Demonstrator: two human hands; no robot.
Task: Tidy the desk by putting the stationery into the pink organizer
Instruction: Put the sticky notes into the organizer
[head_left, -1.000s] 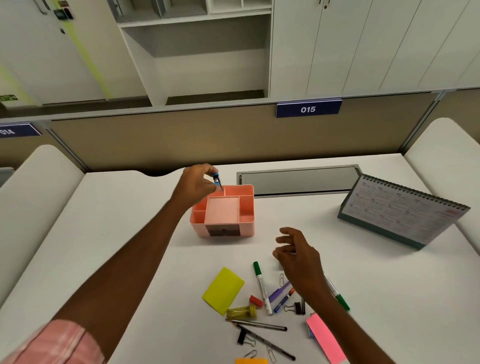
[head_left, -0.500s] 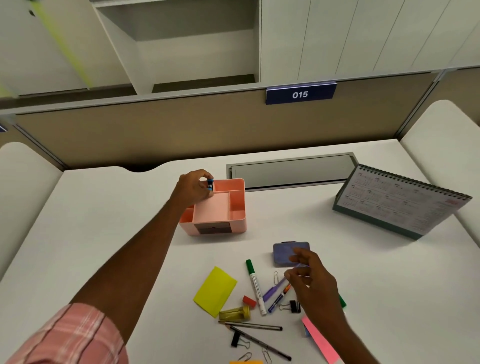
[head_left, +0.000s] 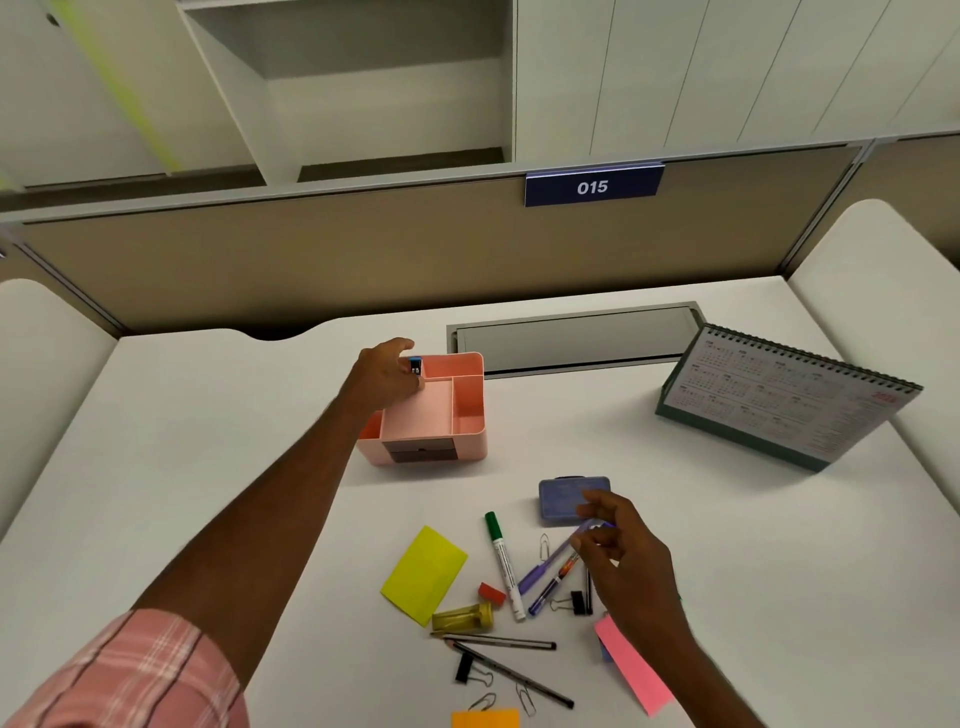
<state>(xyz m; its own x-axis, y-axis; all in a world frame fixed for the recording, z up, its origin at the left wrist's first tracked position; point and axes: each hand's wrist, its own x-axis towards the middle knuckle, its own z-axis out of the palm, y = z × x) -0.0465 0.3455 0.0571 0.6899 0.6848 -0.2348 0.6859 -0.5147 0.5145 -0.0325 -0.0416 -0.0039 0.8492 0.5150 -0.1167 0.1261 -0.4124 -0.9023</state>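
At the back-left corner of the pink plastic organizer (head_left: 470, 444), I see the left hand (head_left: 387, 374) pinching a small blue-and-black piece (head_left: 415, 365) over the rim. The right hand (head_left: 631, 558) grips a purple pen (head_left: 540, 569) beside a blue case (head_left: 563, 501), among loose stationery (head_left: 501, 558) near the front edge of the white desk (head_left: 208, 441).

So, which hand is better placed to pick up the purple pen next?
Right. The right hand hovers at the purple pen, while the left hand holds a small blue item at the pink organizer.
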